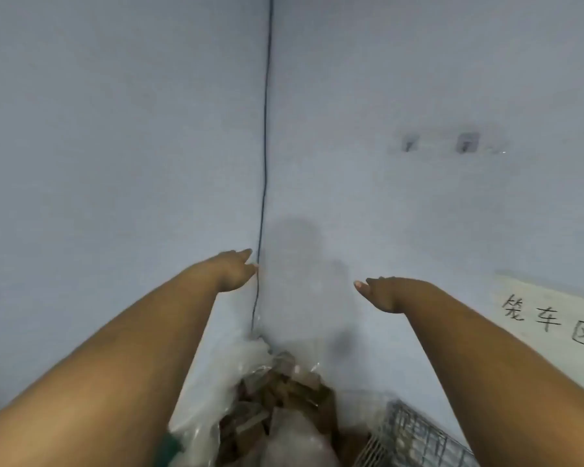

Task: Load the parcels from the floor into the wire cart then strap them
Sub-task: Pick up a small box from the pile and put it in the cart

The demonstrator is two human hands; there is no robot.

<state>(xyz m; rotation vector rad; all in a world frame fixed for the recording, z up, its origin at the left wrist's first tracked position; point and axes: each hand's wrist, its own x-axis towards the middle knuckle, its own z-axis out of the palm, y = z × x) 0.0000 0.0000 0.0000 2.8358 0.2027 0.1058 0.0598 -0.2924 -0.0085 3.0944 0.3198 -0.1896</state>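
Parcels (277, 409), brown pieces wrapped in clear plastic film, lie heaped below and between the two forearms, nearer the person than either hand. Wire cart (415, 436): only a patch of grey mesh shows, below the right forearm and just right of the heap; whether the heap sits inside it cannot be told.

Left hand (233, 269) is stretched forward, fingers straight, holding nothing; its fingertips reach a thin dark cable (265, 163) that runs down the wall (115, 129), though contact cannot be confirmed. Right hand (380, 293) is stretched forward likewise, fingers straight and empty, well apart from the left hand.

Paper sign (553, 318), white, is fixed to the wall just right of the right forearm. Handwritten characters read 笼车区, the last one boxed and cut by the frame edge. Two small hooks (466, 143), blurred, sit on the wall above the right hand.
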